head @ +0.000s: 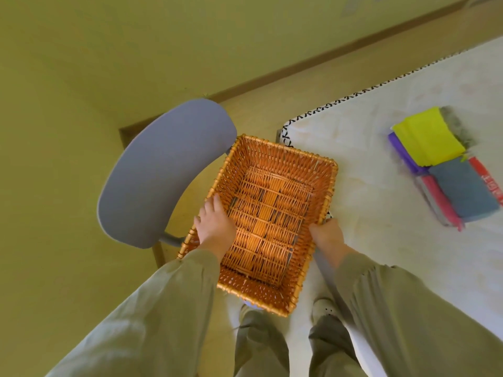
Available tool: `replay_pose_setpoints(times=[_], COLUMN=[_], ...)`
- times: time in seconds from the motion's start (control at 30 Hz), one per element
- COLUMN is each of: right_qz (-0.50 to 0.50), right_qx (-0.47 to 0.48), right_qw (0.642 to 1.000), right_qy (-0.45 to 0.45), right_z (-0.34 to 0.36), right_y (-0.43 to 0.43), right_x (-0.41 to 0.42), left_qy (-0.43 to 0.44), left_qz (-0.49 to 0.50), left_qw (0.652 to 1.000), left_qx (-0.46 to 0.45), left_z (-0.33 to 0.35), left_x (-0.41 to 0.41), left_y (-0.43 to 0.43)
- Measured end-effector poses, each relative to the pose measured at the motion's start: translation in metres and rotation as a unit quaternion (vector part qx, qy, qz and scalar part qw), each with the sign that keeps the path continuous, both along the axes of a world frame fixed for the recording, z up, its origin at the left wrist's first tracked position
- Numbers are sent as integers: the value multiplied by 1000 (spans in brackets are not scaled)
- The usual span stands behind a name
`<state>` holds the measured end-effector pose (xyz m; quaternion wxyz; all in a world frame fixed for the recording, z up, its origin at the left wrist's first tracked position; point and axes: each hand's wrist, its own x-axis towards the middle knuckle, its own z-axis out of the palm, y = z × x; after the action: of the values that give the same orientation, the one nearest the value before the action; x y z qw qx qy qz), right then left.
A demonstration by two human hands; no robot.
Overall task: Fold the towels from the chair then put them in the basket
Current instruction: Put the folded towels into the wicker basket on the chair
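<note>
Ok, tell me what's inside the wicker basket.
Nothing: only the bare woven bottom of the basket shows. The left hand, gripping the rim, covers a patch of the left wall. The folded towels lie outside, on the white surface.

- A home, most likely a bedroom
- Bare mattress [381, 202] with black-stitched edging, folded towels [446, 170] stacked on it
- Padded chair [163, 170] and wicker basket [283, 149] beside the mattress corner
- Plain yellowish walls with a wooden skirting board [299, 69]
</note>
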<state>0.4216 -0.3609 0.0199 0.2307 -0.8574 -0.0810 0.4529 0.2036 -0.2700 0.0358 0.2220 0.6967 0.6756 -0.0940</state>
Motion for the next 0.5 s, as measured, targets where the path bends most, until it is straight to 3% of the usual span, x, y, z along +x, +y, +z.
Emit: replay_pose_setpoints(times=[0.23,0.5], right_qz=[94,208], right_qx=[63,94], right_qw=[991,963], right_qy=[-65,-143], right_z=[31,49], right_y=[16,54], right_x=[14,93], left_qy=[-59,-133], left_qz=[-110,-93], left_qw=[992,987], left_qx=[-6,3], left_z=[33,51], left_x=[49,139], left_y=[-5,0])
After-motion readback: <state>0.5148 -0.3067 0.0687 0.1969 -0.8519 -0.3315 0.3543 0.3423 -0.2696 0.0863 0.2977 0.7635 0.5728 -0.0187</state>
